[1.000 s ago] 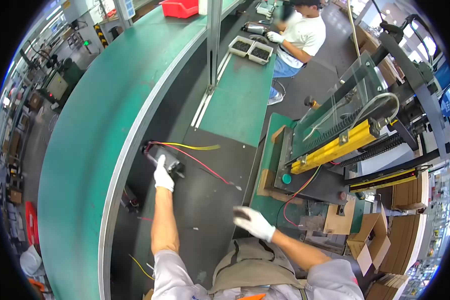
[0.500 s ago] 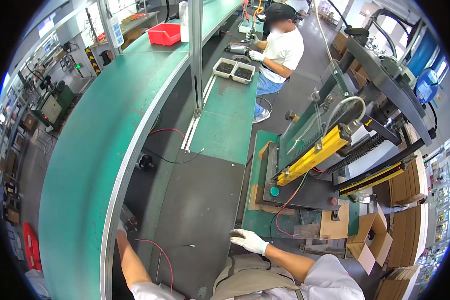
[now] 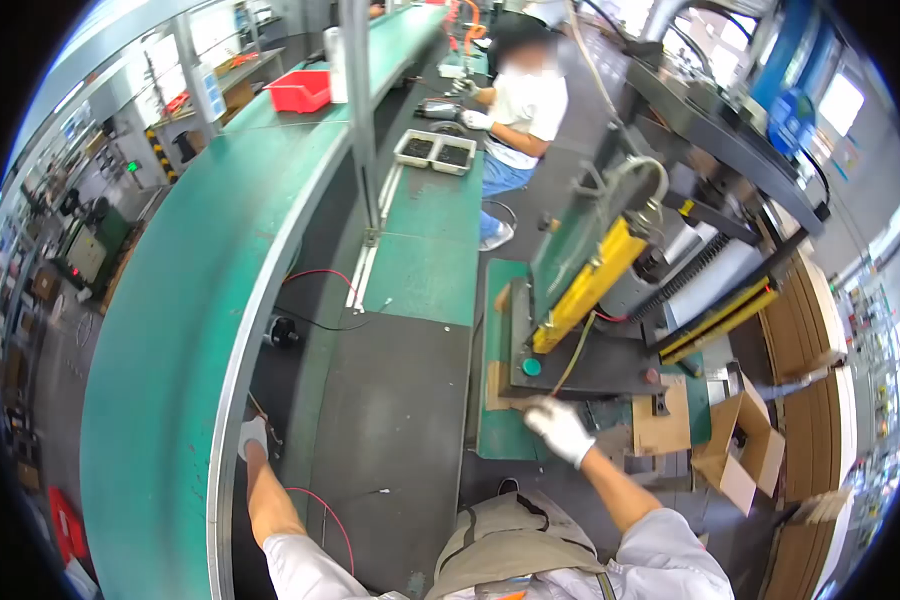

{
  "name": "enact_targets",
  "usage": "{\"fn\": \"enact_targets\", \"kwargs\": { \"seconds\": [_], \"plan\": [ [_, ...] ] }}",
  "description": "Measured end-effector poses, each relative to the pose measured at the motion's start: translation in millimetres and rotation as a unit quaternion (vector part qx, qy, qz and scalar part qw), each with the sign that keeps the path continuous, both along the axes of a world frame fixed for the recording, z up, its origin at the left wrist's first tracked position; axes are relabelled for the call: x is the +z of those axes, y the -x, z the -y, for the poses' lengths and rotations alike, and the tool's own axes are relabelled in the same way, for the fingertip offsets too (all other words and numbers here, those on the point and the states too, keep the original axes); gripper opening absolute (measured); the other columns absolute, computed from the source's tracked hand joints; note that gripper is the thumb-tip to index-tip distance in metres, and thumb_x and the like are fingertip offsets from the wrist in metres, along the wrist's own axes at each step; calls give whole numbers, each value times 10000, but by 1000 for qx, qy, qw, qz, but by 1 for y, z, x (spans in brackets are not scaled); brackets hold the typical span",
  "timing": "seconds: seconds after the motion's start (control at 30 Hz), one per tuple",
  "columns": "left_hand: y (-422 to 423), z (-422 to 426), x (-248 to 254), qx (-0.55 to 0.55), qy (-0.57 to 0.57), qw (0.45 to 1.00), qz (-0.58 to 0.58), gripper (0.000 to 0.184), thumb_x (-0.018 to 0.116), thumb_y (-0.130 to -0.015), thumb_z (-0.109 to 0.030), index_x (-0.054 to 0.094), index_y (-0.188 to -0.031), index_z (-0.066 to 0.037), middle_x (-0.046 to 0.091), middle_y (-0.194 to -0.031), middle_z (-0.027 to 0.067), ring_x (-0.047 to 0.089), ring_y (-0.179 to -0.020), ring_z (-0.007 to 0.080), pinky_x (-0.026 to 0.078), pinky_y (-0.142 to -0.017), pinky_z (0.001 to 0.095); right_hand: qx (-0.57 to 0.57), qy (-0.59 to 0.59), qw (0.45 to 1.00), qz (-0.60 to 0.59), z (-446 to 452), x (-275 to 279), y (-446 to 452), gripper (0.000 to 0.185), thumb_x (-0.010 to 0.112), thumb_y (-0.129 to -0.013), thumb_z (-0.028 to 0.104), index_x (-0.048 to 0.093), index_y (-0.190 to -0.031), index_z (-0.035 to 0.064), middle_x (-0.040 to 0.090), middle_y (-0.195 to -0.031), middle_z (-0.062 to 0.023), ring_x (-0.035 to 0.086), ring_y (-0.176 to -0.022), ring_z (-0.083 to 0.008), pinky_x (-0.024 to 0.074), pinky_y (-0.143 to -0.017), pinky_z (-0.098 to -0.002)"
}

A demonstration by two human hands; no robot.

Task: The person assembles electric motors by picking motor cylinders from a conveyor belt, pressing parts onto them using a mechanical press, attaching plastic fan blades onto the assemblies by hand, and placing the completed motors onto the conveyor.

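Note:
My left hand (image 3: 254, 438), in a white glove, reaches below the edge of the raised green counter (image 3: 160, 370). Thin wires show beside its fingers, which are mostly hidden, so any hold cannot be made out. Over the press's green table (image 3: 500, 430), my gloved right hand (image 3: 560, 430) hangs in front of the dark press base (image 3: 610, 372). Its fingers are blurred and bent toward the base. A yellowish wire (image 3: 576, 355) runs down to them; whether they touch it is unclear. A cardboard piece (image 3: 662, 425) lies to the right of this hand.
A red wire (image 3: 325, 505) lies on the dark bench top (image 3: 390, 400). A metal post (image 3: 358, 130) rises from the bench. Farther along, a co-worker (image 3: 525, 110) sits by two trays of dark parts (image 3: 435, 168). An open carton (image 3: 745, 440) stands at right, and a red bin (image 3: 300, 92) on the counter.
My right hand has moved from the dark bench's edge rightward and up to the press base. My left hand shows more under the counter. The view has shifted right.

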State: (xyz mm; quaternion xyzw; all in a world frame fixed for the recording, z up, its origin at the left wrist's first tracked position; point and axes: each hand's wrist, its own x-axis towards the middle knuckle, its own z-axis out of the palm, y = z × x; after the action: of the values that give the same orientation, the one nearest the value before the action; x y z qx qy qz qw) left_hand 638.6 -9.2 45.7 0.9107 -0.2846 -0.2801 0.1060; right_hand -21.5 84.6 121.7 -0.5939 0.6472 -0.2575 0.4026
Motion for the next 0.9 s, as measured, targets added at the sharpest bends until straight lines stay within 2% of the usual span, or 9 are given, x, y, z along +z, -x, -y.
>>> {"fn": "enact_targets", "kwargs": {
  "seconds": [0.07, 0.1, 0.17, 0.23, 0.47, 0.57, 0.7, 0.83, 0.9],
  "plan": [
    [-28, -11, -56, 62, 188, 978, -59, 584, 784, -896, -422, 731, -1257, 34, 774, -1146, 184, 732, -1016, 330, 554, -891, 420, -181, 126, 975, 42, 16, 36, 34, 530, 715, -1006, 245, 593, -1421, -62, 709, -1306, -200, 666, -1228, -277, 527, -1053, -389],
    [-56, -17, -105, 39, 313, 945, -84, 515, 785, -912, -367, 739, -1233, 32, 784, -1086, 152, 730, -941, 312, 558, -849, 410, -293, 166, 915, 220, 30, 52, 49, 528, 717, -1015, 186, 561, -1458, -55, 669, -1374, -153, 636, -1246, -233, 515, -1071, -372],
    [-30, -47, -79, 143, 291, 899, -295, 390, 766, -946, -301, 740, -1181, 9, 763, -1042, 109, 701, -918, 272, 566, -832, 430, -327, 322, 862, 217, 62, 71, 110, 626, 745, -1004, 187, 496, -1540, -19, 602, -1480, -148, 580, -1334, -239, 437, -1163, -375],
    [-25, -77, -123, 192, 372, 732, -538, 335, 765, -955, -414, 723, -1097, -113, 701, -881, 52, 695, -775, 241, 580, -679, 416, -365, 384, 833, 161, 84, 131, 128, 657, 761, -984, 226, 504, -1541, -9, 594, -1492, -179, 551, -1374, -264, 403, -1192, -380],
    [209, -213, -28, 329, 423, 553, -638, 680, 683, -965, -482, 491, -1499, -107, 652, -1342, 177, 681, -1157, 439, 603, -934, 676, -355, 319, 871, -113, 178, 169, 152, 654, 785, -910, 403, 657, -1354, -60, 710, -1302, -255, 666, -1220, -382, 503, -1066, -443],
    [261, -229, -43, 275, 434, 463, -723, 715, 760, -931, -421, 492, -1492, -69, 654, -1306, 208, 682, -1125, 482, 581, -962, 693, -321, 311, 888, 109, 184, 166, 153, 496, 774, -950, 266, 677, -1309, -63, 733, -1234, -156, 683, -1104, -227, 553, -947, -355],
    [288, -225, -42, 296, 371, 456, -753, 580, 684, -998, -438, 548, -1442, -91, 672, -1262, 230, 692, -1084, 515, 578, -949, 695, -257, 369, 892, -37, 154, 138, 166, 338, 759, -972, 240, 716, -1171, -30, 727, -1159, -115, 652, -1061, -227, 502, -1003, -371],
    [298, -231, -41, 305, 350, 484, -741, 526, 683, -1017, -412, 576, -1406, -75, 708, -1205, 192, 724, -1050, 445, 601, -940, 642, -292, 317, 889, 154, 122, 127, 176, 342, 736, -986, 225, 706, -1166, -64, 721, -1127, -154, 652, -1069, -252, 497, -1010, -376],
    [292, -222, -39, 315, 347, 506, -724, 516, 691, -1018, -404, 581, -1397, -71, 720, -1184, 176, 735, -1040, 412, 612, -936, 612, -217, 414, 884, -19, 92, 115, 188, 291, 697, -1002, 177, 705, -1192, -43, 701, -1172, -173, 655, -1093, -280, 500, -1011, -386]
  ]
}}
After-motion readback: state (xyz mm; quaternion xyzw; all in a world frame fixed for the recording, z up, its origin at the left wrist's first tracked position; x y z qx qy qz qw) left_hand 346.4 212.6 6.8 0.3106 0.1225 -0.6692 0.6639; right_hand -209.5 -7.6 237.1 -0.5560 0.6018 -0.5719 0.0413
